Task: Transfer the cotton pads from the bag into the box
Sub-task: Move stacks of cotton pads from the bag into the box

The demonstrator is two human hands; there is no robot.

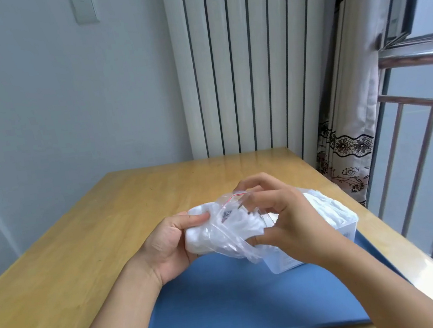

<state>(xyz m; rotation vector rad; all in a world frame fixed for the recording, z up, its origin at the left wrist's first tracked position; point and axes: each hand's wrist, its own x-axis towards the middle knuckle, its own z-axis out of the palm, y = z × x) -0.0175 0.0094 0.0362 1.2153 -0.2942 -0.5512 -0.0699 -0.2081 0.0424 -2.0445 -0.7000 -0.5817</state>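
Right hand hides much of the box; its contents perhaps pads.

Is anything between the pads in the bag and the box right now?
Only the bag itself: the pads sit inside the plastic, held up by the left hand, while the right hand works at its red-lined mouth. The box stands just behind the right hand on the mat, already holding some pads.

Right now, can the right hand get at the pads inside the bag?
Probably yes: the right hand is at the bag mouth, its fingers on the seal strip; the left hand holds the bag.
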